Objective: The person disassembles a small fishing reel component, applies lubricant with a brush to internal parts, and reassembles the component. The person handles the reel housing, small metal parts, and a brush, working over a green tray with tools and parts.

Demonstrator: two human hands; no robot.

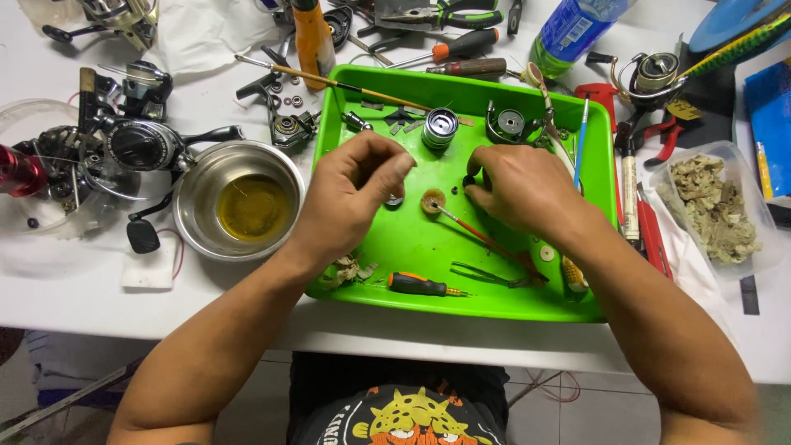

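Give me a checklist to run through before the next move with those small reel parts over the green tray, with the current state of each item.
1. Both hands over the green tray: ok; left hand and right hand are above it.
2. Grip on the small dark part at the right hand's fingertips: cannot tell, mostly hidden.
3. What the left hand pinches: cannot tell, fingers cover it.
4. Small brush within reach: ok, its head lies between the hands.
5. Orange-handled screwdriver inside the tray: ok, near the front edge.
6. Steel bowl of yellow liquid upright, apart from the left hand: ok.
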